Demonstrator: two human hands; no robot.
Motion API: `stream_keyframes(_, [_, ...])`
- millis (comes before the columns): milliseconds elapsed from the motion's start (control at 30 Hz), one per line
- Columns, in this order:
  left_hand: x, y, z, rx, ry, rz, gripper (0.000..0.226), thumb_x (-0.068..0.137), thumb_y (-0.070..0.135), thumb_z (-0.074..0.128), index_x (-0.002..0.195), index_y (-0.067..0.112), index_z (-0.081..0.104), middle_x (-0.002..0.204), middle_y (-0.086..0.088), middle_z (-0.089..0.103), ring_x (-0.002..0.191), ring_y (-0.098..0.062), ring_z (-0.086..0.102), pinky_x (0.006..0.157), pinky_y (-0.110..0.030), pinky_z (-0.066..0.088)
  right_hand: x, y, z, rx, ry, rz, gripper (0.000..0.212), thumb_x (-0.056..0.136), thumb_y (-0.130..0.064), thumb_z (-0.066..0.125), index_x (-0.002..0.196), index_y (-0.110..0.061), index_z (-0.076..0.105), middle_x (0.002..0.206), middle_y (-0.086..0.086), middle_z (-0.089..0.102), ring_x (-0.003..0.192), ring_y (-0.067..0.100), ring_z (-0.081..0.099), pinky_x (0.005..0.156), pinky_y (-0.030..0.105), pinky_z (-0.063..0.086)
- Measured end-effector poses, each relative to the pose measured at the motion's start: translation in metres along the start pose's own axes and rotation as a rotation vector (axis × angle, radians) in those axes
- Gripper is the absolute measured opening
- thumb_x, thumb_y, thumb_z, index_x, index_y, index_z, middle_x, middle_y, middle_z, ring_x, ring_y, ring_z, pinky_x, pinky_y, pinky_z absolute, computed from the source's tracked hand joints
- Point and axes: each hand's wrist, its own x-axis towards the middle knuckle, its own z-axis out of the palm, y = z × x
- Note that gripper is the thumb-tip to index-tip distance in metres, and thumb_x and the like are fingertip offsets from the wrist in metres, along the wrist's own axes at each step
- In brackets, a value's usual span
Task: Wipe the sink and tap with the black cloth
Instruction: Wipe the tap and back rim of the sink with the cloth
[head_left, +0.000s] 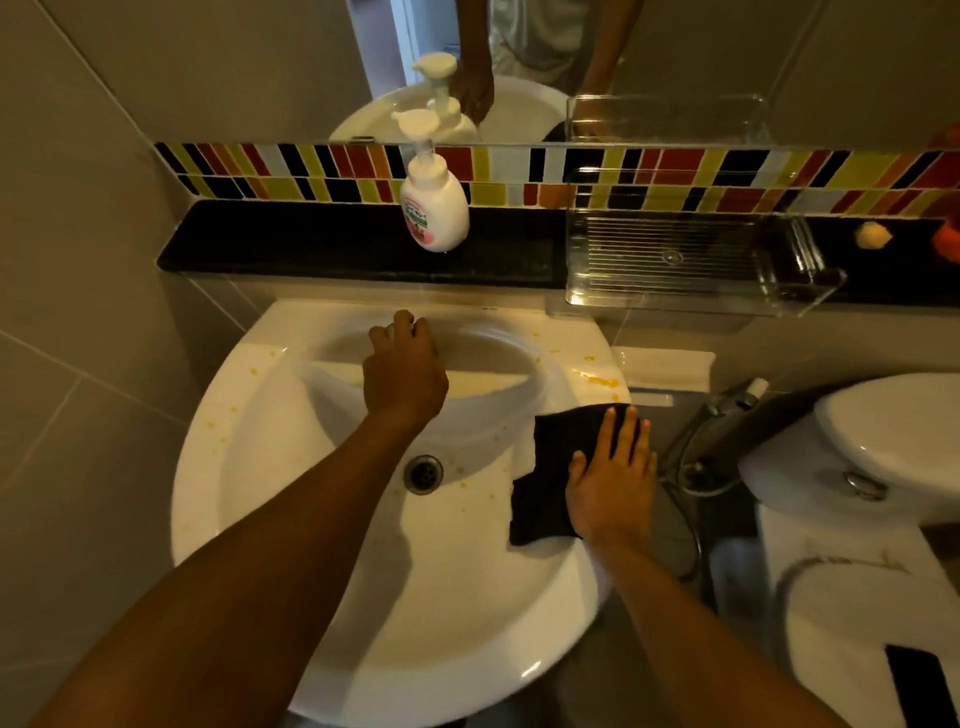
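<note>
A white round sink (249, 467) fills the middle of the view, with a metal drain (423, 474) and yellow-orange splashes on its rim and bowl. My left hand (402, 371) reaches to the back of the bowl and covers the tap, fingers curled over it. The tap itself is almost fully hidden under that hand. The black cloth (550, 467) lies on the sink's right rim. My right hand (613, 478) presses flat on the cloth, fingers spread and pointing away from me.
A white soap pump bottle (434, 208) stands on the black ledge (311, 239) behind the sink. A clear plastic tray (675, 260) sits on the ledge to the right. A toilet tank (883, 441) and a spray hose (727, 415) are at the right.
</note>
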Motion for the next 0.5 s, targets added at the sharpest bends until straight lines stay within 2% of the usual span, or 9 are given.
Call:
stream_keyframes(100, [-0.001, 0.000, -0.001, -0.003, -0.011, 0.006, 0.048, 0.085, 0.017, 0.063, 0.130, 0.013, 0.046, 0.138, -0.009, 0.042, 0.119, -0.034, 0.043, 0.088, -0.043, 0.049, 0.028, -0.001, -0.007, -0.011, 0.009, -0.065, 0.069, 0.096, -0.044, 0.033, 0.152, -0.015, 0.005, 0.160, 0.013, 0.007, 0.147, 0.034, 0.004, 0.117, 0.055, 0.017])
stream_keyframes(267, [0.001, 0.000, 0.001, 0.022, -0.029, 0.002, 0.052, 0.085, 0.017, 0.062, 0.133, 0.015, 0.042, 0.145, -0.008, 0.037, 0.125, -0.033, 0.039, 0.088, -0.040, 0.049, 0.086, -0.006, -0.015, -0.082, -0.034, -0.224, 0.063, 0.097, -0.049, 0.015, 0.151, -0.022, -0.006, 0.161, 0.006, -0.007, 0.147, 0.024, -0.012, 0.120, 0.048, -0.001])
stream_keyframes(367, [0.001, 0.000, 0.002, 0.038, -0.025, -0.001, 0.052, 0.086, 0.018, 0.061, 0.133, 0.016, 0.041, 0.147, -0.006, 0.034, 0.128, -0.032, 0.036, 0.085, -0.037, 0.049, 0.117, -0.027, -0.018, -0.144, 0.001, -0.321, 0.062, 0.096, -0.045, 0.008, 0.152, -0.019, 0.003, 0.161, 0.005, 0.003, 0.148, 0.023, -0.005, 0.120, 0.046, -0.002])
stream_keyframes(500, [0.001, 0.001, 0.005, 0.059, -0.018, -0.025, 0.051, 0.085, 0.016, 0.062, 0.132, 0.017, 0.043, 0.146, -0.006, 0.035, 0.127, -0.033, 0.038, 0.081, -0.037, 0.051, 0.140, -0.050, -0.021, -0.185, -0.015, -0.445, 0.062, 0.098, -0.043, 0.019, 0.152, -0.015, 0.005, 0.161, 0.006, 0.008, 0.149, 0.024, 0.000, 0.121, 0.046, -0.001])
